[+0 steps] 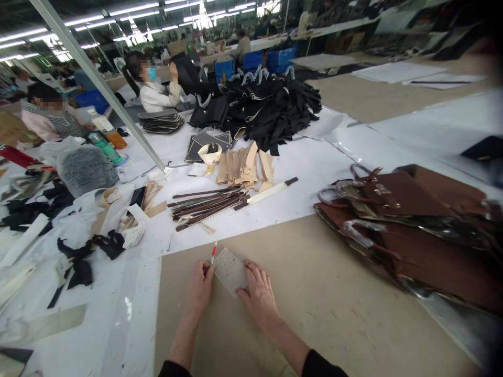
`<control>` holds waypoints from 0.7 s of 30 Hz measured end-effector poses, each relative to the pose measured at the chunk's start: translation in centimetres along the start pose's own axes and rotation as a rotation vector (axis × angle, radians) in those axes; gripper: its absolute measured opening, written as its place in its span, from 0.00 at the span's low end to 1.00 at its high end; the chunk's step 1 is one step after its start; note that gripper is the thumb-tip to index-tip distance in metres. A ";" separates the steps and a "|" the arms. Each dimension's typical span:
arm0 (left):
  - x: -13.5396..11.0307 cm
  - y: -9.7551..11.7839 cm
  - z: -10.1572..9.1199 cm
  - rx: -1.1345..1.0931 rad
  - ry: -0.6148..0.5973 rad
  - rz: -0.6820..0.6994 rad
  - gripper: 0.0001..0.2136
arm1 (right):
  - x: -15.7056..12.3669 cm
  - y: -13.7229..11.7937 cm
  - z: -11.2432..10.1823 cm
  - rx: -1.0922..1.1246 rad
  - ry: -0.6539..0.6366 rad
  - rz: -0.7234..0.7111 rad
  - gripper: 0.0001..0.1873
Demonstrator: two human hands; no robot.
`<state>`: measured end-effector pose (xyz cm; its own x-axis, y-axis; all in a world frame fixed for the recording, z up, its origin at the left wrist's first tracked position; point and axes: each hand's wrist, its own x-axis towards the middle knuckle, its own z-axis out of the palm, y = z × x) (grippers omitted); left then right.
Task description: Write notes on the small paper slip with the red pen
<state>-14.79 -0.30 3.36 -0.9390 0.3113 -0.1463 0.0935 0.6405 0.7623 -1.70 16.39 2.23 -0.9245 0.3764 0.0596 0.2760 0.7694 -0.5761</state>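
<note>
My left hand is closed round a red and white pen, whose tip points away from me just above a small pale card. The card lies on a brown board near the table's front. My right hand rests flat on the card's lower right corner with its fingers spread and holds it down.
A stack of brown leather bags with wrapped handles lies to the right. Dark brown straps and tan pieces lie ahead, black bag parts beyond. Black scraps litter the left. Other people sit at the far left.
</note>
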 end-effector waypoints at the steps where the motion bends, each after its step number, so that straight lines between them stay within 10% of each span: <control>1: 0.2 -0.2 -0.2 -0.035 -0.003 -0.014 0.14 | 0.2 -0.1 0.1 0.007 0.011 0.010 0.30; 13: 0.6 -2.6 0.0 -0.314 0.036 -0.036 0.15 | 0.3 1.2 -0.1 -0.010 0.045 -0.147 0.20; 21: 1.7 -5.0 -4.5 -0.478 0.007 -0.057 0.16 | 2.5 4.5 -0.1 -0.206 0.118 -0.204 0.13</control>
<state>-18.37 -6.13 2.09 -0.9407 0.2787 -0.1934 -0.1194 0.2614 0.9578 -2.75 20.90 -0.14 -0.9329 0.2510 0.2581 0.1461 0.9191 -0.3659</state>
